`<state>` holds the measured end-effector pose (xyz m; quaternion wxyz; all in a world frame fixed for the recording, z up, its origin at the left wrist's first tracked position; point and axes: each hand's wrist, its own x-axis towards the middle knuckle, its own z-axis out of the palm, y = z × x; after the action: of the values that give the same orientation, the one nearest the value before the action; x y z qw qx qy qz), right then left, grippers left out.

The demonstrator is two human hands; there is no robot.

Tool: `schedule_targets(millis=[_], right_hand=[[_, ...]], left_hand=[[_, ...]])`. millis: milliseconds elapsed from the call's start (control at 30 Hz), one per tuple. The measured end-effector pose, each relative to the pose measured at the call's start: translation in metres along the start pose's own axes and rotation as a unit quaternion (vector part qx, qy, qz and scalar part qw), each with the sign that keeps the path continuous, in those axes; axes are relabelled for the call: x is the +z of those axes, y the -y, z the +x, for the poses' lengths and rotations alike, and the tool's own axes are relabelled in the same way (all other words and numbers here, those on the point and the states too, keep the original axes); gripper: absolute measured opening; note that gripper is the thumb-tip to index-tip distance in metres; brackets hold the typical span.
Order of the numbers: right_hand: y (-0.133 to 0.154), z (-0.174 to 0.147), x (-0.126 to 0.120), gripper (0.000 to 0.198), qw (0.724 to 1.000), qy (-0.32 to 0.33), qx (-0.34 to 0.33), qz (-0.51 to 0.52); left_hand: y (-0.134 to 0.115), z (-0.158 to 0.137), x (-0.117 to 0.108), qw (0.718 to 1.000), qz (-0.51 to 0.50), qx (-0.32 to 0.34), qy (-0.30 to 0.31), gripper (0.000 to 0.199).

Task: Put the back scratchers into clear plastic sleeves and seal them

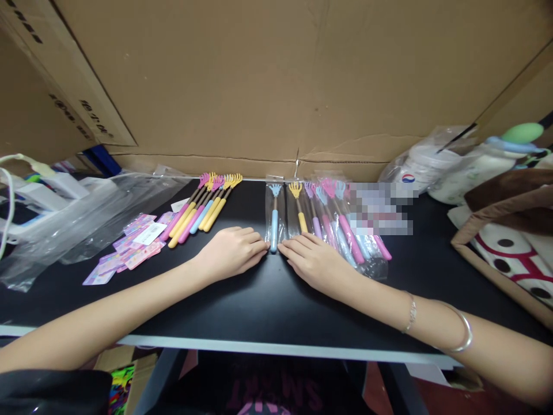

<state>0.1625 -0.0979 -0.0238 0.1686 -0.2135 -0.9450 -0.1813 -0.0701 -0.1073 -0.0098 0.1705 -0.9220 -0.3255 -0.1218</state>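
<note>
A light-blue back scratcher (274,225) in a clear plastic bag (269,196) lies on the table, claw end away from me. My left hand (233,252) rests on the table, its fingers together and pinching the near left corner of that bag. At the near right corner, my right hand (317,262) does the same; both thumbs are mostly hidden. Right of it lie several bagged back scratchers (334,222) in yellow, purple, pink and blue, partly behind my right hand. To the left is a row of unbagged back scratchers (203,210).
Pink and purple cards (129,245) are scattered at left beside clear plastic bags (112,210). A white power strip (47,199) with cables stands far left. On the right are a plastic cup (425,167), a bottle (466,167) and a brown-handled bag (514,236). Cardboard (280,86) walls the back.
</note>
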Motion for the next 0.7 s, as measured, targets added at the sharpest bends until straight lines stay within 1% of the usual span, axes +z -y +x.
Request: schedule_targets(millis=[700], right_hand=[[0.0001, 0.0000, -0.0007, 0.029, 1.000, -0.004, -0.007, -0.003]], left_hand=[[0.0003, -0.0007, 0.0005, 1.000, -0.015, -0.002, 0.004, 0.023]])
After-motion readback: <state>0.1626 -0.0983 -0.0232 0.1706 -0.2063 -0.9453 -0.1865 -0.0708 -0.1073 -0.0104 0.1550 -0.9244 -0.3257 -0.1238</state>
